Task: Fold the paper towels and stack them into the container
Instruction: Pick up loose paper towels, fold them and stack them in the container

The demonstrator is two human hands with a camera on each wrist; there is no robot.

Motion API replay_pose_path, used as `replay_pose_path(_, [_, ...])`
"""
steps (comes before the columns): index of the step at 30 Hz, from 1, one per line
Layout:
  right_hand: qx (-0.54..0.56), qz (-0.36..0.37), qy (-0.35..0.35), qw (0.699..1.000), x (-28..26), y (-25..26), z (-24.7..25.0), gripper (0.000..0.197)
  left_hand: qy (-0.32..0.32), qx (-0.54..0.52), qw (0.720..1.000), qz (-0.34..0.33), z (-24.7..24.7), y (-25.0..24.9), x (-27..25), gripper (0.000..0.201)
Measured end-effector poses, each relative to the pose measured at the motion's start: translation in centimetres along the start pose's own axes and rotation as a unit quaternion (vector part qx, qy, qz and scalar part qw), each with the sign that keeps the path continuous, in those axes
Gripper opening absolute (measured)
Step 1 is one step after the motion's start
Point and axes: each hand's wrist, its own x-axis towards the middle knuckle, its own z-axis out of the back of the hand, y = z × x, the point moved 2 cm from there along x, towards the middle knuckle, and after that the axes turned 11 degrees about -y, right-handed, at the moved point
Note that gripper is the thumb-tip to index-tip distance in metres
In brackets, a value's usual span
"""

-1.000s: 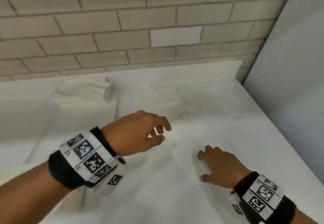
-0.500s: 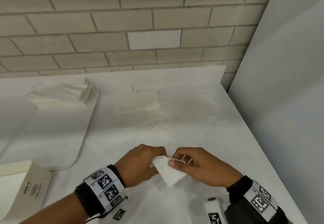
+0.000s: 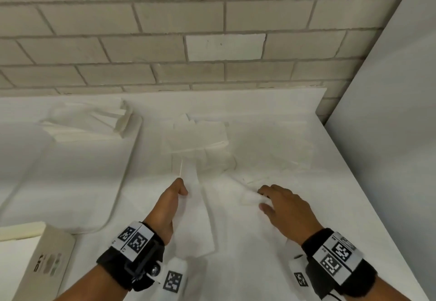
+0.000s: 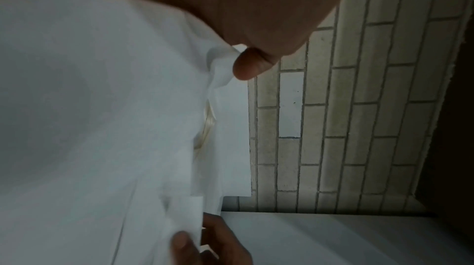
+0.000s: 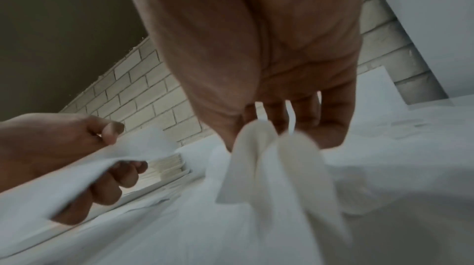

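both forearms reach forward, side by side and apart, each with a black band carrying square black-and-white markers at the wrist. the left hand point(image 3: 168, 202) is turned on edge, thumb uppermost, thumb and curled fingers point(image 5: 120, 176) pinching the edge of a paper towel point(image 3: 198, 218). the right hand point(image 3: 282, 208) is palm down, its back toward the head camera, thumb out to the left; its fingers point(image 5: 330, 119) curl down and pinch a bunched corner of the same towel. both hands are lifted a little above the worktop point(image 3: 295, 159).
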Motion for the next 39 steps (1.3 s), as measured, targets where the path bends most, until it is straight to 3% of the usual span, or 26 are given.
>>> replay_pose_path(5, [-0.014, -0.004, -0.086, 0.996, -0.5, -0.6, 1.1, 0.03, 0.036, 0.034, 0.998, -0.026, -0.9, 0.5, 0.3, 0.008])
replay_pose_path(8, [0.015, -0.006, -0.14, 0.99, -1.0, -1.1, 2.7, 0.034, 0.068, 0.082, 0.991, -0.087, -0.9, 0.4, 0.2, 0.021])
replay_pose_path(11, [0.141, 0.019, -0.272, 0.952, -2.0, -0.6, 5.9, 0.034, 0.066, 0.091, 0.986, -0.126, -0.6, 0.2, 0.0, 0.031])
replay_pose_path(13, [0.19, 0.091, -0.302, 0.93, -3.3, 1.3, 7.1, 0.03, 0.068, 0.083, 0.986, -0.128, -1.0, 0.3, -0.5, 0.033])
replay_pose_path(18, [0.131, 0.286, -0.239, 0.919, -6.3, 6.2, 3.5, 0.036, 0.115, 0.035, 0.986, -0.114, -2.5, 1.2, -1.8, 0.044])
replay_pose_path(23, [0.066, 0.374, -0.163, 0.911, -6.5, 6.7, 0.6, 0.028, 0.187, -0.035, 0.978, -0.089, -2.0, 2.3, -2.3, 0.039])
replay_pose_path(27, [0.045, 0.351, -0.102, 0.93, -6.7, 6.3, 0.0, 0.035, 0.185, -0.059, 0.977, -0.093, -2.0, 2.5, -2.8, 0.043])
replay_pose_path(31, [0.04, 0.312, -0.089, 0.945, -6.5, 6.1, 0.3, 0.034, 0.196, -0.175, 0.965, 0.015, -2.3, 2.1, -3.5, 0.07])
replay_pose_path(33, [0.036, 0.303, -0.08, 0.949, -6.2, 6.3, 0.3, 0.035, 0.208, -0.209, 0.955, 0.03, -2.3, 1.9, -4.0, 0.081])
replay_pose_path(36, [0.113, 0.314, -0.039, 0.942, -6.4, 7.0, 0.5, 0.042, 0.188, -0.164, 0.968, -0.022, -2.2, 2.2, -3.9, 0.052])
replay_pose_path(38, [0.233, 0.265, -0.01, 0.935, -6.1, 6.8, 0.9, 0.042, 0.136, -0.138, 0.979, -0.057, -1.7, 2.4, -3.0, 0.038])
replay_pose_path(39, [0.275, 0.23, -0.034, 0.933, -5.7, 6.3, 1.2, 0.038, 0.111, -0.138, 0.982, -0.069, -1.2, 2.2, -2.5, 0.036])
